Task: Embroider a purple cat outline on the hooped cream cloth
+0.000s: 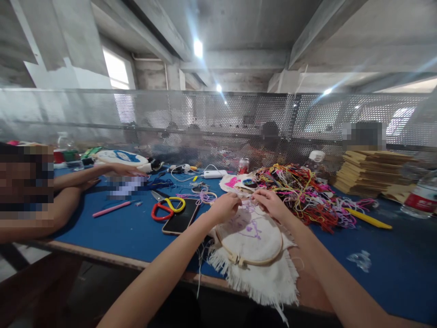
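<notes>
— Both hands up at the hoop's far edge: left hand (223, 206) curled shut, right hand (269, 202) pinched, seemingly on a thread too fine to make out.

— Trouble ahead?

— Snagging, I'd say. That heap of coloured threads (300, 191) sits just beside the right hand, and the cloth's fringe hangs off the table (392, 282) edge.

— And the embroidery hoop (251, 241)?

— Lying at the near edge, pale cloth stretched inside, purple stitching on top, frayed all round. Scissors (168, 208) and phone (180, 217) wait left.
</notes>
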The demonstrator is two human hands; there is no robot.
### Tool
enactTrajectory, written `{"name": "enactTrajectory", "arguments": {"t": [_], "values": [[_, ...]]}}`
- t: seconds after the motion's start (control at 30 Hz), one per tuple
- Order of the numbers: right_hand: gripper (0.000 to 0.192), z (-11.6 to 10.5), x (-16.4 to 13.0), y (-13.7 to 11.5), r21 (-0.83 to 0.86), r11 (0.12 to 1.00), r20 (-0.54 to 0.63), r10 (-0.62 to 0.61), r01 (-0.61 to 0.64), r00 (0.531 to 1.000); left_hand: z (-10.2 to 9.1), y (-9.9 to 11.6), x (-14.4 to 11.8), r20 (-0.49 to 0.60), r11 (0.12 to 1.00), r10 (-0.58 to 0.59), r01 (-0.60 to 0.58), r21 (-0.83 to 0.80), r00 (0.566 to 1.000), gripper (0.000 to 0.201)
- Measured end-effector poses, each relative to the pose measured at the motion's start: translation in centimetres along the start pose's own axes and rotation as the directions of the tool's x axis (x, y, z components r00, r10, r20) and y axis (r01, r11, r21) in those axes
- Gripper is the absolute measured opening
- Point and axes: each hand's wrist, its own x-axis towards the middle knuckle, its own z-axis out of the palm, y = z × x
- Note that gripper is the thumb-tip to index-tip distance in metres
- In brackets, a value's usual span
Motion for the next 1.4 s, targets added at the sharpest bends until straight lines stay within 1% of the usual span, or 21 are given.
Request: {"name": "enactTrajectory", "arguments": {"t": [0.07, 0.1, 0.17, 0.23, 0.37, 0.5, 0.77, 1.13, 1.2, 1.23, 1.3, 1.33, 1.37, 1.4], "values": [[0.025, 0.17, 0.15, 0.19, 0.038, 0.999, -0.005, 0.031, -0.03, 1.0, -0.19, 0.24, -0.06, 0.002, 1.0, -0.003, 0.003, 0.004, 1.0, 0.021], [0.025, 0.25, 0.21, 0.25, 0.058, 0.998, -0.018, 0.039, -0.038, 0.999, -0.29, 0.37, -0.11, 0.002, 1.0, -0.012, 0.012, 0.003, 1.0, 0.023], [0.024, 0.36, 0.28, 0.28, 0.102, 0.994, -0.035, 0.044, -0.04, 0.998, -0.45, 0.63, -0.2, 0.007, 0.999, -0.043, 0.043, -0.003, 0.999, 0.035], [0.024, 0.42, 0.29, 0.29, 0.155, 0.987, -0.022, 0.048, -0.044, 0.999, -0.54, 0.84, -0.26, 0.02, 0.997, -0.072, 0.072, -0.009, 0.997, 0.045], [0.027, 0.53, 0.31, 0.41, 0.224, 0.972, 0.008, 0.074, -0.074, 0.997, -0.5, 0.94, -0.3, 0.019, 0.998, -0.058, 0.059, -0.028, 0.998, 0.05], [0.029, 0.62, 0.36, 0.51, 0.219, 0.973, -0.001, 0.07, -0.068, 0.998, -0.25, 0.74, -0.32, 0.011, 0.999, -0.039, 0.04, -0.035, 0.999, 0.049], [0.029, 0.5, 0.49, 0.47, 0.21, 0.976, -0.024, 0.067, -0.06, 0.997, -0.01, 0.66, -0.4, -0.017, 0.999, -0.024, 0.023, -0.031, 1.0, 0.037], [0.027, 0.33, 0.24, 0.1, 0.149, 0.987, -0.066, 0.07, -0.059, 0.995, -0.19, 0.67, -0.2, -0.015, 0.997, -0.069, 0.069, 0.023, 0.998, 0.037], [0.024, 0.19, 0.05, -0.05, 0.102, 0.994, -0.1, 0.061, -0.051, 0.993, -0.11, 0.65, -0.13, -0.016, 0.996, -0.08, 0.081, 0.024, 0.997, 0.036], [0.023, 0.1, -0.04, -0.07, 0.052, 0.998, -0.124, 0.044, -0.038, 0.991, -0.05, 0.61, -0.09, -0.017, 0.996, -0.09, 0.09, 0.021, 0.996, 0.035], [0.022, -0.09, -0.2, 0.01, -0.12, 0.993, -0.174, -0.039, 0.018, 0.984, 0.1, 0.52, -0.03, -0.021, 0.993, -0.115, 0.116, 0.011, 0.993, 0.033], [0.022, -0.17, -0.27, 0.09, -0.247, 0.968, -0.194, -0.099, 0.049, 0.976, 0.16, 0.48, -0.02, -0.024, 0.991, -0.131, 0.131, 0.006, 0.991, 0.032], [0.022, -0.23, -0.34, 0.19, -0.389, 0.919, -0.207, -0.161, 0.07, 0.965, 0.2, 0.44, -0.01, -0.026, 0.989, -0.149, 0.149, 0.002, 0.988, 0.032], [0.022, -0.26, -0.41, 0.28, -0.527, 0.847, -0.212, -0.216, 0.075, 0.953, 0.2, 0.42, -0.02, -0.03, 0.986, -0.166, 0.166, 0.001, 0.986, 0.032]]}}
